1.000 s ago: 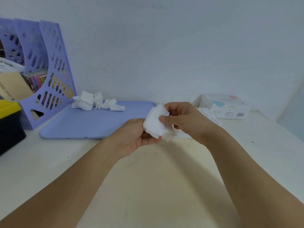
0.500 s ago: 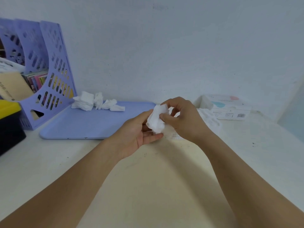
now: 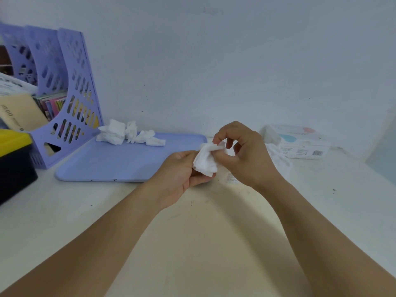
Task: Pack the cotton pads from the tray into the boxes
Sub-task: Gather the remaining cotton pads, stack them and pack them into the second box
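At the far left edge sits a dark bin with a yellow lid (image 3: 11, 139). Just behind and beside it stands a lilac perforated file rack (image 3: 70, 99) holding papers and colourful booklets, set against a pale wall.

To the right of the rack, a flat lilac tray (image 3: 120, 161) lies on the white table (image 3: 64, 221). At the tray's far left corner rests a loose heap of cotton pads (image 3: 126, 135): small, white, soft-looking squares, rumpled and overlapping, some folded over.

In the centre, your two bare forearms reach in from the bottom corners and meet above the table, just in front of the tray's right end. Your left hand (image 3: 180, 174) is turned palm-up, its fingers curled under and around a small stack of white cotton pads (image 3: 206, 160). The stack looks layered, with thin edges showing at the bottom and a puffy, crumpled top. Your right hand (image 3: 246, 153) comes over from the other side; its thumb and forefinger pinch the upper edge of the stack, while the other fingers are bent and raised above it.

Behind your right hand, partly hidden, lies a crinkled clear packet (image 3: 278, 159) with white material inside. Further right, near the wall, sits a white box (image 3: 300, 142) with pastel blue and pink shapes on top and a barcode on its side.
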The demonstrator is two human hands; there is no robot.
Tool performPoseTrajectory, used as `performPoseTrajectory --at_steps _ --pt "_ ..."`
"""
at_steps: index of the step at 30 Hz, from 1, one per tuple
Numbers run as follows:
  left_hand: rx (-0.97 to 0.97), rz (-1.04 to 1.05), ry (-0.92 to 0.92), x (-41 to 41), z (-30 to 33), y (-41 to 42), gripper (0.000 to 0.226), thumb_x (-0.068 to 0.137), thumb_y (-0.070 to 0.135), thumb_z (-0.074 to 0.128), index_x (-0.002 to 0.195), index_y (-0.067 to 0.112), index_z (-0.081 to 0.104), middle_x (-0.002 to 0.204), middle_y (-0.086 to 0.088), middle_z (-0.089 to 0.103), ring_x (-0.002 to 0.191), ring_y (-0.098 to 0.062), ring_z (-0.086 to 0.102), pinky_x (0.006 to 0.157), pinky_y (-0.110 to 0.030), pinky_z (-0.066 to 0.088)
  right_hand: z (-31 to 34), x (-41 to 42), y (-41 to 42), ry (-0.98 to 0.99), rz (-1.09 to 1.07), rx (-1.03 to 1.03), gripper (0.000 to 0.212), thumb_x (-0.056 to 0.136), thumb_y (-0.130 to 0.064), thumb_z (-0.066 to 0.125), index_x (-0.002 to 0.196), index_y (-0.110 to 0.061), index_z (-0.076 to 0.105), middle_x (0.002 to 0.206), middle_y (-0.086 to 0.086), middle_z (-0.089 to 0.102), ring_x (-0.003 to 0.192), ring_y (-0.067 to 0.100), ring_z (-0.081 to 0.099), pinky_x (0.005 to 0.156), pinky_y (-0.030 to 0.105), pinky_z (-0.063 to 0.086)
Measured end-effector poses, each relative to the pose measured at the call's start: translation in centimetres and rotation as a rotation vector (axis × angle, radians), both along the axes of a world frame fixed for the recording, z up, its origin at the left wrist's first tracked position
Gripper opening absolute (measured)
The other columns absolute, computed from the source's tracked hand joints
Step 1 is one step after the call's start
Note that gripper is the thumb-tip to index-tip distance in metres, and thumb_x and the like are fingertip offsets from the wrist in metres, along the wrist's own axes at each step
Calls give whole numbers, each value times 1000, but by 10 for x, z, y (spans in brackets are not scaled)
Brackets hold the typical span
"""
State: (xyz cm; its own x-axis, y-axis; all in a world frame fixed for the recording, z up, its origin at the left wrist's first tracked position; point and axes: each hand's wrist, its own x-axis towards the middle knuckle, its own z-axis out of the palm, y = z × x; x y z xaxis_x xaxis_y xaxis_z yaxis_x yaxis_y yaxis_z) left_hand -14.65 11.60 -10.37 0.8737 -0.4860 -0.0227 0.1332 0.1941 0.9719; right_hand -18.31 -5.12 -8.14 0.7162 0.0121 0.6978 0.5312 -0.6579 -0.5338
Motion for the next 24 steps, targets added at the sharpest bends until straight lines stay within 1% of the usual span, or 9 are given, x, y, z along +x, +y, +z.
performPoseTrajectory --at_steps 4,6,9,11,12,14,17,21,24 --pt "-26 -10 33 0 0 -1 24 100 4 53 117 -6 68 118 -20 71 98 -22 70 91 -36 60 -2 1 2 81 47 83 19 83 2 62 88 -17 65 91 -7 66 75 5 53 65 11 36" --pt "-40 -10 53 0 -1 0 23 100 2 52 115 -4 69 118 -18 72 102 -23 69 86 -33 61 -1 2 2 113 68 147 15 87 1 59 87 -14 64 87 -1 68 77 10 56 66 16 39" --pt "-16 19 63 1 -2 0 20 100 8 56 110 -3 71 111 -16 74 97 -22 70 80 -29 61 5 1 1 121 109 380 17 88 4 58 84 -12 61 80 -4 62 77 11 56 67 24 44" --pt "10 59 69 3 -2 0 18 98 11 60 105 -3 70 105 -17 73 91 -23 71 78 -29 61 10 0 -4 154 134 500 18 90 6 57 85 -11 63 79 -5 63 75 10 58 67 21 46" --pt "22 69 68 3 -3 0 20 98 12 61 106 -4 70 106 -18 73 91 -23 70 78 -30 62 12 -2 -7 194 153 520 16 91 6 55 88 -7 64 79 -3 63 73 10 58 66 20 47" --pt "50 56 46 3 -2 1 26 99 14 59 112 -6 69 112 -19 73 92 -24 70 79 -31 62 16 -4 -14 299 192 471 16 92 6 54 96 -1 67 78 2 65 69 11 57 64 19 47" --pt "87 12 -1 1 0 2 28 101 16 56 112 -6 69 102 -17 74 83 -19 70 73 -27 60 16 -6 -20 415 198 325 18 92 7 56 100 1 70 84 12 69 71 14 59 61 19 46" --pt "110 -16 -36 -1 1 3 28 103 14 52 116 -4 69 114 -20 73 89 -21 71 73 -27 58 17 -7 -22 437 188 273 17 93 5 59 103 -1 72 94 27 70 74 19 56 61 22 43" --pt "101 -30 -17 -3 1 2 30 103 13 50 119 -7 66 118 -22 71 92 -22 71 75 -27 59 17 -8 -22 450 174 254 16 93 4 62 104 -1 73 93 25 72 71 15 57 58 17 44"
